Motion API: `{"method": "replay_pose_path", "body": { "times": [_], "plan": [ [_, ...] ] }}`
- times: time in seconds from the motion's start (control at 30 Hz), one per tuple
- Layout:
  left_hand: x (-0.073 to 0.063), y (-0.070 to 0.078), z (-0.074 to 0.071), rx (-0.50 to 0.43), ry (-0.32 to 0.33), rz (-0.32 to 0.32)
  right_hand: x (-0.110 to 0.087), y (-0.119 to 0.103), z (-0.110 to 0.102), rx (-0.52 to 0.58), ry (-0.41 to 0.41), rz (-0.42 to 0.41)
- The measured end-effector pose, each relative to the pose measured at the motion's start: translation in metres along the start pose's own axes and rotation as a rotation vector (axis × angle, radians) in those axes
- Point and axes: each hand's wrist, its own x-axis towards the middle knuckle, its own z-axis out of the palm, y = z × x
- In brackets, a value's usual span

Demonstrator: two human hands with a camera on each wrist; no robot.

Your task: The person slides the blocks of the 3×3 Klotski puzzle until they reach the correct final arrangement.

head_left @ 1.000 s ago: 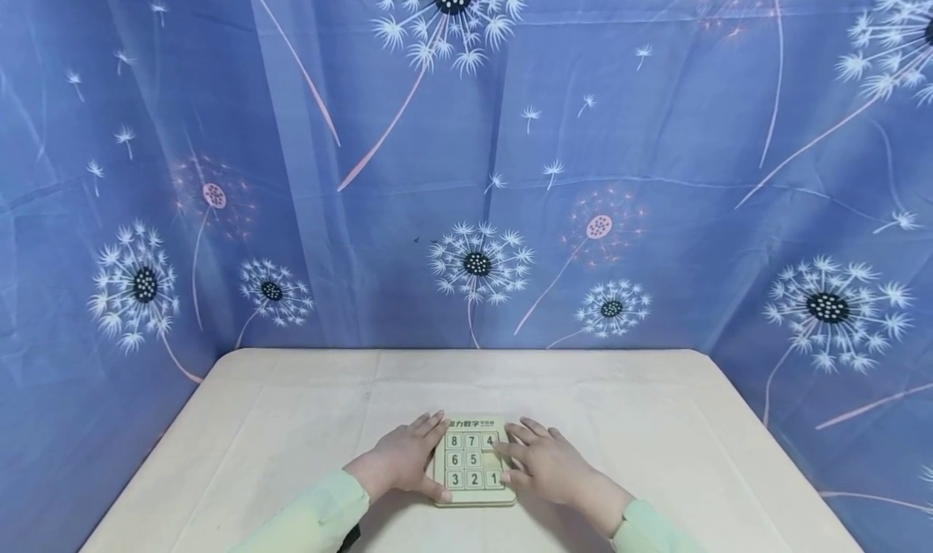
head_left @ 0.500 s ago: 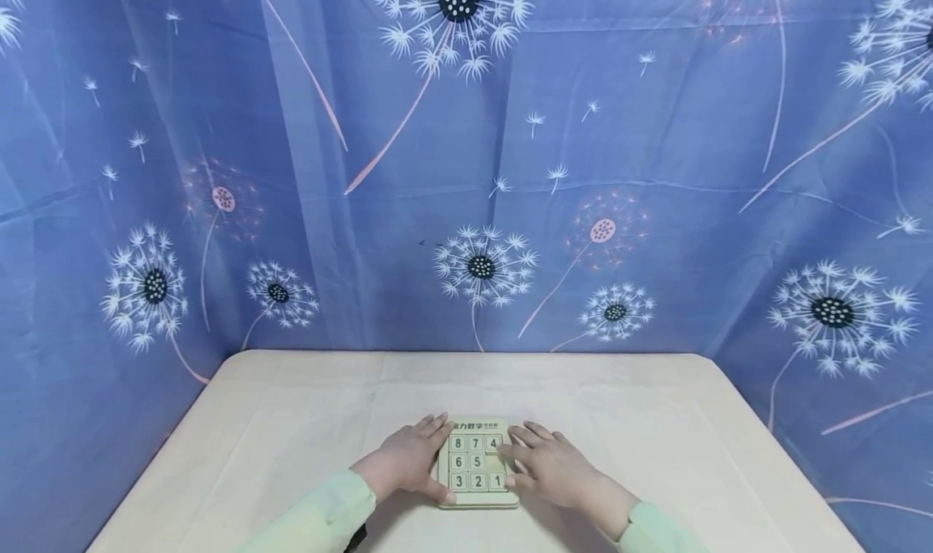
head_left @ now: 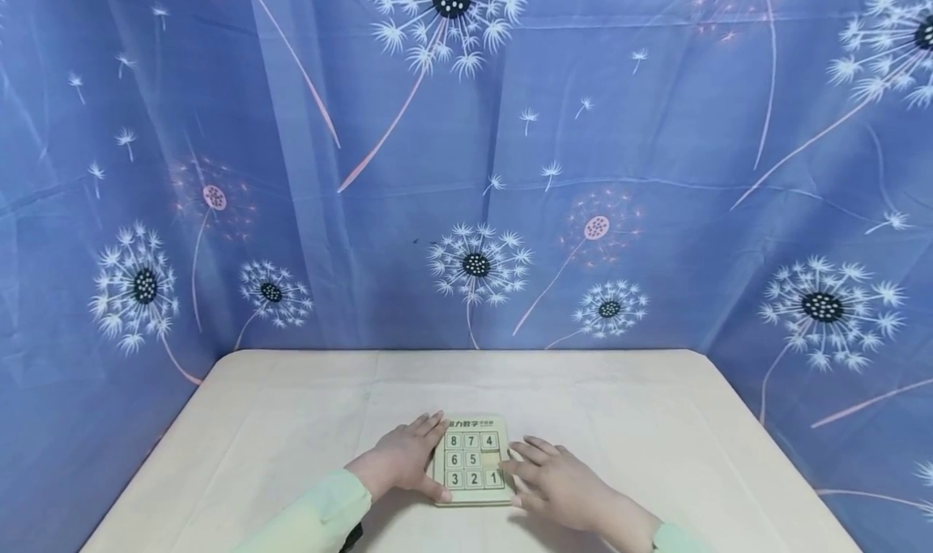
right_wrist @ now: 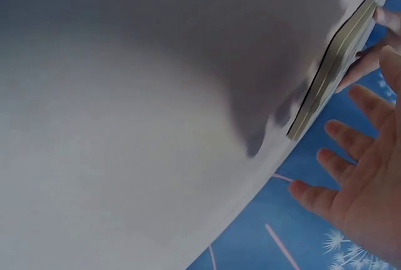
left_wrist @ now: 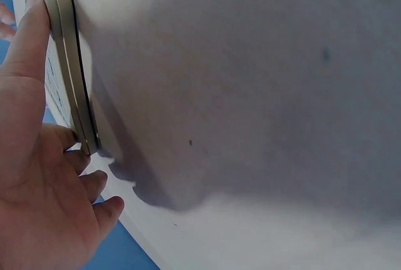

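A pale cream sliding number puzzle [head_left: 474, 496] lies on the table in front of me. Its tiles read 8 7 4, then 6 5 and a gap, then 3 2 1. My left hand [head_left: 403, 456] grips the board's left side, thumb on the lower left corner and fingers at the upper left edge. In the left wrist view, that thumb [left_wrist: 31, 38] presses the board's face. My right hand [head_left: 557, 480] hovers at the board's right edge, fingers spread, index fingertip near the gap. Seen from the right wrist, its fingers [right_wrist: 341, 138] are loosely extended and hold nothing.
A cream-covered table [head_left: 291, 391] carries the puzzle near its front. Behind and at both sides hangs a blue curtain [head_left: 394, 213] printed with dandelions. Pale green sleeves [head_left: 313, 512] cover both forearms.
The right hand has drawn back slightly to the right, its fingers lifting off the tiles. The left hand keeps its grip, and the tile order is the same.
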Motion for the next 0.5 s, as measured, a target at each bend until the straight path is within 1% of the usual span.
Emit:
{"method": "replay_pose_path", "body": {
  "times": [0.1, 0.2, 0.5],
  "plan": [
    [0.001, 0.001, 0.000, 0.003, -0.001, -0.003, -0.005, -0.002, 0.000, -0.033, 0.021, -0.035],
    [0.002, 0.002, 0.000, 0.001, -0.003, -0.003, -0.009, -0.003, 0.002, -0.049, 0.034, -0.051],
    [0.000, -0.001, 0.000, -0.008, -0.006, 0.003, -0.014, -0.008, 0.008, -0.083, 0.014, -0.059]
  ]
}}
